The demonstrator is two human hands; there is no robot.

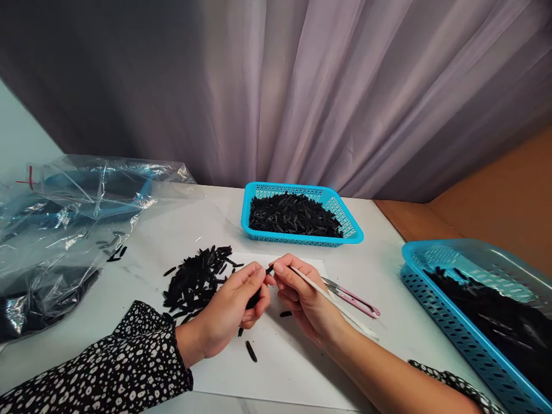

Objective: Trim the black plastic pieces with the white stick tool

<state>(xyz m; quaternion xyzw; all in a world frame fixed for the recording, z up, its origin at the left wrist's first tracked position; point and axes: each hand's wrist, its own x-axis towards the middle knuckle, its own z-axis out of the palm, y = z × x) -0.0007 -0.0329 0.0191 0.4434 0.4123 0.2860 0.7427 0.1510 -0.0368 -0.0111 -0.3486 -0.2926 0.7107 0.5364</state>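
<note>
My left hand (235, 302) is closed around a few small black elongated pieces, which show dark (253, 300) between its curled fingers. Between the fingertips of both hands sits one short black piece (269, 268). My right hand (304, 293) pinches at that piece, and a long thin white stick (317, 286) runs back from its fingers along the wrist. Beside my left hand lies a loose heap of black pieces (192, 284). A single black piece (250, 351) rests on the white sheet (276, 374) beneath my hands.
Pink-handled thread snips (353, 300) lie just right of my right hand. A blue basket (302, 237) of black pieces stands at the back, and another blue basket (452, 333) with black contents at the right. Clear plastic bags (99, 190) cover the table's left.
</note>
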